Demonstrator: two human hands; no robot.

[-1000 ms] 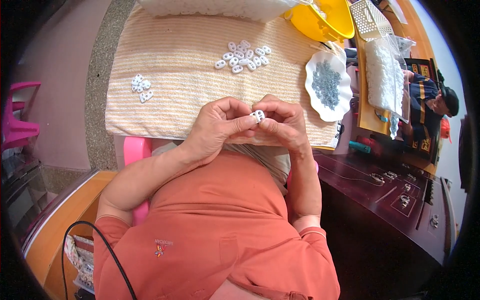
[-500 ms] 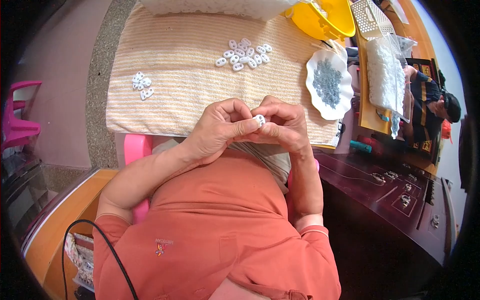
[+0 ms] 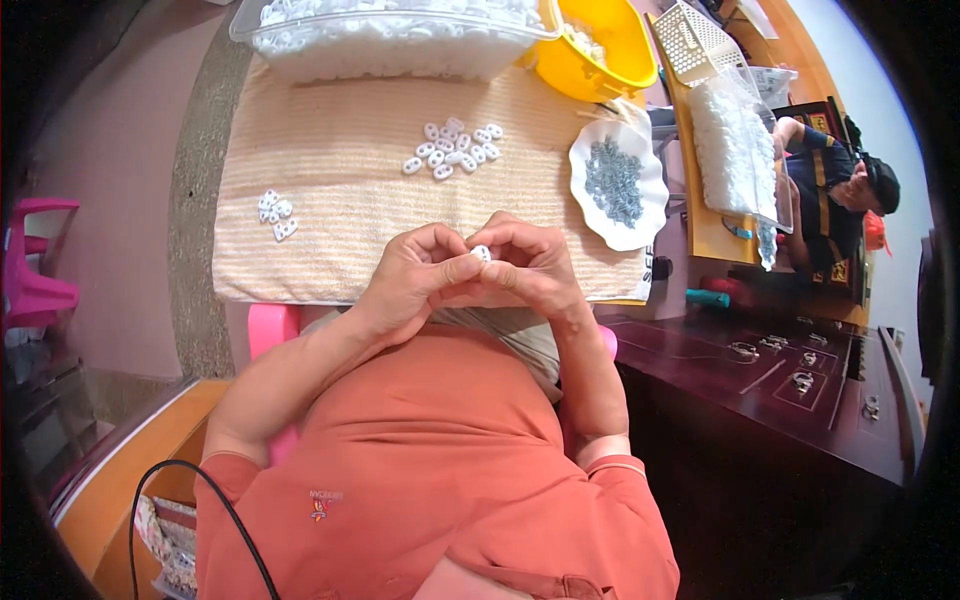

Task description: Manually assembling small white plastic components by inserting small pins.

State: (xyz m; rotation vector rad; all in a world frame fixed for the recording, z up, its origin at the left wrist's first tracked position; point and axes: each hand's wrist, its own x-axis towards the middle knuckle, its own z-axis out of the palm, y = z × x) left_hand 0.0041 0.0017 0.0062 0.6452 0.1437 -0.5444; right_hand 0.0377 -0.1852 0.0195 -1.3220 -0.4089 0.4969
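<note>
A small white oval plastic piece with dark holes is pinched between the fingertips of my left hand and my right hand, just above the towel's near edge. Both hands are closed, thumbs and forefingers meeting at the piece. Beyond them lies a loose cluster of similar white two-holed ovals. Farther left sits a smaller group of white pieces. To the right, a white scalloped dish holds many small, clear bluish-grey parts.
A striped towel covers the table. At the back stand a clear bin of white pieces and a yellow basket. On the right are a bag of white pieces, a perforated white basket and another person.
The view has shifted, so the bin and yellow basket show more fully. My hands still hold the white piece together, its face turned slightly.
</note>
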